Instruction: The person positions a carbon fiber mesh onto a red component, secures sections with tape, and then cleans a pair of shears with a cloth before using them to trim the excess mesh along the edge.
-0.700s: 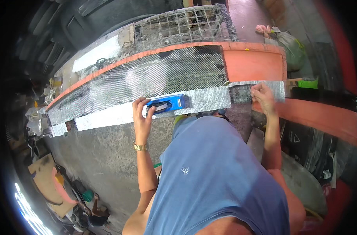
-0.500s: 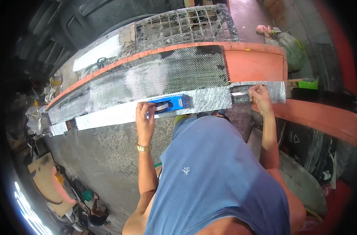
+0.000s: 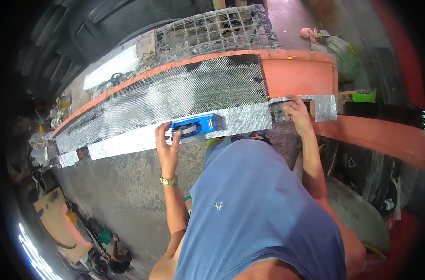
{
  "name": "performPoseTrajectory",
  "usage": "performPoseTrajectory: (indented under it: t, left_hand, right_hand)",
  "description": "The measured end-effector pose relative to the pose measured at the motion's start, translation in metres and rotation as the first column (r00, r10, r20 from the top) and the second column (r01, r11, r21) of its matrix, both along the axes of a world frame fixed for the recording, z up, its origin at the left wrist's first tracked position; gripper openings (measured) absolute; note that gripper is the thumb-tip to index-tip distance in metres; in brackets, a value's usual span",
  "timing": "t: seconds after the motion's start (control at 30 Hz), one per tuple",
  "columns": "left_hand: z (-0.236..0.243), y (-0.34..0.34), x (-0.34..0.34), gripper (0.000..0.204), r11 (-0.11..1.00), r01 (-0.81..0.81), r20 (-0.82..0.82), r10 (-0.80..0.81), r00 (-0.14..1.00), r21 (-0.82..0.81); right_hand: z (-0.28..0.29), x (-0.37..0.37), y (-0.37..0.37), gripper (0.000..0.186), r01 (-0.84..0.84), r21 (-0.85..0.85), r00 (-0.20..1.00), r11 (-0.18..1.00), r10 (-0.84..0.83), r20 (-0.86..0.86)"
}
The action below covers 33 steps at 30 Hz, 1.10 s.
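Observation:
My left hand (image 3: 166, 148), with a gold watch (image 3: 168, 180) at its wrist, has thumb and fingers around the left end of a blue tape dispenser (image 3: 208, 122) with a pale roll in it. The dispenser lies on a silvery white strip (image 3: 245, 120). My right hand (image 3: 298, 115) is at the gap where this strip ends, its bent fingers at the lower edge of a coral panel (image 3: 296, 77). What lies between those fingertips is too small to tell. Black-and-silver woven cloth (image 3: 175, 88) covers most of the panel.
A metal grid (image 3: 217, 25) and a white sheet (image 3: 111, 68) lie behind the panel. A coral beam (image 3: 371, 136) runs out to the right. A green bag (image 3: 343, 58) stands at the back right. Cardboard (image 3: 58, 219) and a green cup (image 3: 105, 235) are at lower left.
My right hand has moved left, and the small white piece beside it no longer shows. My left hand has slid slightly left along the dispenser, which stays on the strip.

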State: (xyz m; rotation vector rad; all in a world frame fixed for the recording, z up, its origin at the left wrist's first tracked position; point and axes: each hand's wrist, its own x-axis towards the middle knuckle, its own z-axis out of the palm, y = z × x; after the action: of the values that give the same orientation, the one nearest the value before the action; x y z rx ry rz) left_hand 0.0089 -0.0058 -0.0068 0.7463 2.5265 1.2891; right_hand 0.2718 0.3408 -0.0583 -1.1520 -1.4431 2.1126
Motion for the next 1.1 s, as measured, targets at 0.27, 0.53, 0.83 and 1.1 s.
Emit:
performPoseTrajectory:
  t: [0.27,0.53,0.83,1.1]
  left_hand:
    - [0.009,0.007,0.004,0.026,0.987,0.15,-0.167,-0.157,0.973,-0.054]
    - [0.01,0.013,0.004,0.026,0.963,0.233,-0.17,-0.255,0.952,-0.137]
    - [0.012,0.024,0.006,0.014,0.968,0.218,-0.117,-0.233,0.966,-0.124]
    - [0.022,0.074,-0.008,0.015,0.867,0.494,0.039,-0.496,0.867,0.06]
  right_hand:
    - [-0.016,-0.006,-0.009,0.04,0.005,0.096,0.999,0.995,-0.008,0.034]
    - [-0.028,0.002,-0.009,0.038,0.018,0.127,0.999,0.992,-0.022,0.033]
    - [-0.017,0.0,-0.011,0.034,0.035,0.083,0.996,0.996,-0.042,0.079]
    - [-0.01,0.001,-0.013,0.029,0.038,0.039,0.996,0.998,-0.041,0.082]
